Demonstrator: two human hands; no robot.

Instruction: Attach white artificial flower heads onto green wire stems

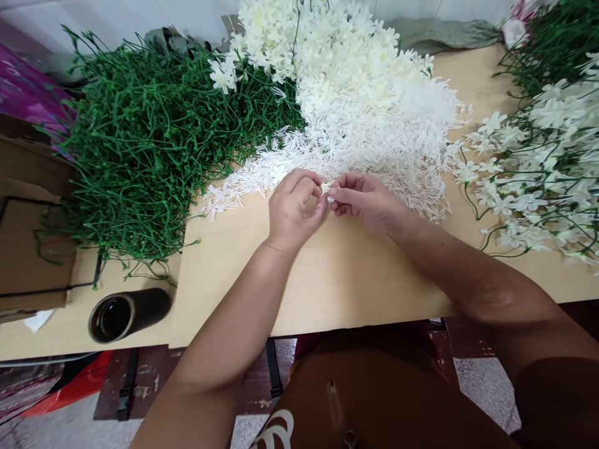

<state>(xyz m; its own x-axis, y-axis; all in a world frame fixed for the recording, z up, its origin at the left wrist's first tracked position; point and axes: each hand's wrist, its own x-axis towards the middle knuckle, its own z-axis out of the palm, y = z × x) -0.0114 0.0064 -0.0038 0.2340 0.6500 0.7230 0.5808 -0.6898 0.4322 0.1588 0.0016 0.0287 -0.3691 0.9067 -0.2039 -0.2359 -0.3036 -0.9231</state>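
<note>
My left hand (294, 209) and my right hand (362, 201) meet over the middle of the light wooden table (327, 274). Both pinch a small cream flower piece (326, 188) between thumb and forefinger, the fingers curled. Just behind the hands lies a heap of thin white plastic stamen sprigs (374, 149). Behind that is a mound of loose white fabric blossoms (322, 50). A big tangle of green plastic stems (150, 137) covers the left of the table.
Finished green stems with white flowers (538, 168) lie at the right edge. A dark cup (126, 313) lies on its side near the front left edge. A cardboard box (28, 243) stands at far left. Grey cloth (440, 34) lies at the back.
</note>
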